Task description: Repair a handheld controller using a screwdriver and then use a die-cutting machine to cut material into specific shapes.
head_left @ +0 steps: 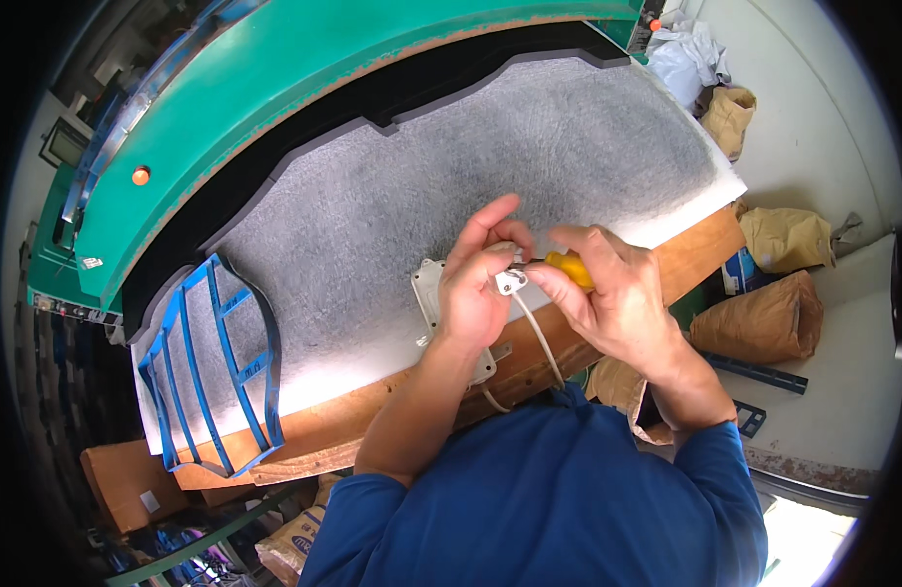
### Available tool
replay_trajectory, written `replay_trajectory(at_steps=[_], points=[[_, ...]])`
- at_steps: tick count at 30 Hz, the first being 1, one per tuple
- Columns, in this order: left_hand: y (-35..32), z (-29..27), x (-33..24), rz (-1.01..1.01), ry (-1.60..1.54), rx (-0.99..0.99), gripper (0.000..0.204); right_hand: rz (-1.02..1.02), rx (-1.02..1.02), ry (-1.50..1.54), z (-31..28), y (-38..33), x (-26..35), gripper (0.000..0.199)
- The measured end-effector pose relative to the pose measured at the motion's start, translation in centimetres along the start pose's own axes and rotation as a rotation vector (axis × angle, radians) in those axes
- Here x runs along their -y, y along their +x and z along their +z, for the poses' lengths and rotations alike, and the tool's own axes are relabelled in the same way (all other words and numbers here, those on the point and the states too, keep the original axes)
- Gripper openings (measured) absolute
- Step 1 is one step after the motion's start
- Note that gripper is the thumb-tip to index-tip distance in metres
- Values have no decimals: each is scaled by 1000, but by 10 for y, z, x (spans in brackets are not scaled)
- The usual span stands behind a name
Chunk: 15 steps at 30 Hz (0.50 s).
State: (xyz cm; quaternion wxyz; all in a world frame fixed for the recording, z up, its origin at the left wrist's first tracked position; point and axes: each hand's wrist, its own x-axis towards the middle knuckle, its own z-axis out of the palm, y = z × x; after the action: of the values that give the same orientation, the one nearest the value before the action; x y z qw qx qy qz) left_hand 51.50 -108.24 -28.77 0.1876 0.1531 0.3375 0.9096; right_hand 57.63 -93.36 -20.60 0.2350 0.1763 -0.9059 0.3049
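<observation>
The head view looks down on both of the person's bare hands, which meet above the near side of a broad grey fibrous sheet [373, 196]; the task's thing, a small white plastic piece with a hole in it [511, 283], is at the fingertips of the left hand [478, 293], raised in front of the chest, seemingly so that it can be seen and worked on closely; the left thumb and forefinger are drawn together on it, while the other fingers curl loosely with gaps between them.

The right hand [615, 284] has its thumb and fingers bent around a yellow-handled tool [568, 271], probably a screwdriver; its dark shaft points left toward the piece, an angle that suggests the left hand serves as a steadying clamp; whether the tip touches the piece cannot be told, as fingers crowd that spot.

A white cable [541, 338] runs down from beside the piece toward the person's blue shirt [559, 479], apparently with enough slack for lifting; a flat white plastic housing [428, 291] lies just left of the left hand, partly hidden by it, presumably kept within reach.

A blue slatted frame [221, 372] rests on the sheet's left end, well apart from the hands; a brown wooden board [705, 249] borders the near side, and a large green machine body [373, 39] arches along the far side.
</observation>
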Motion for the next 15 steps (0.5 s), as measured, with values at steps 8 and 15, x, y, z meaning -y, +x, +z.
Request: replay_trajectory(at_steps=[8,15], points=[[-1,9,-11,80,60,-22,53,-44,-119,57,1,1,-2,23],[0,-6,18,81,142,-87,45,-38,78,241,-1,-15,-18,33]])
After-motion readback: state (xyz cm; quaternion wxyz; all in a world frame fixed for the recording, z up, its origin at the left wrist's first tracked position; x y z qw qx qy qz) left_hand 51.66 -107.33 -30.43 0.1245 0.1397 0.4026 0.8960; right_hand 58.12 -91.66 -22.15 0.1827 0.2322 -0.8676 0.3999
